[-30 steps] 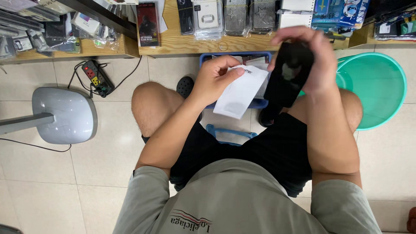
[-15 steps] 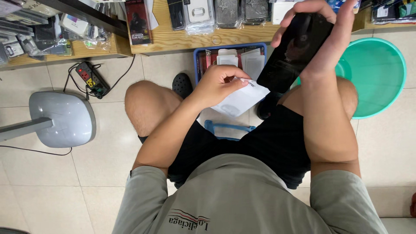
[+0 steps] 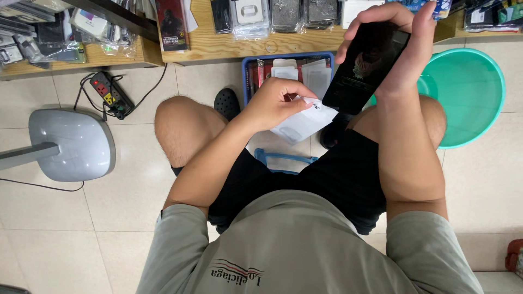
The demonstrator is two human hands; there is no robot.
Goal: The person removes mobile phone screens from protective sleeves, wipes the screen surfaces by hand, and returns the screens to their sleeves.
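Since earlier frame: right hand (image 3: 400, 46) has lifted black phone (image 3: 366, 65) higher, fingers wrapped round its edges. Left hand (image 3: 272, 103) fingers closed, pinching white paper packet (image 3: 305, 122), now just below phone over lap. Blue basket (image 3: 250, 71) between knees on tiled floor (image 3: 136, 174); teal basin (image 3: 468, 92) right; wooden shelf (image 3: 218, 49) ahead; grey fan base (image 3: 71, 144) left.
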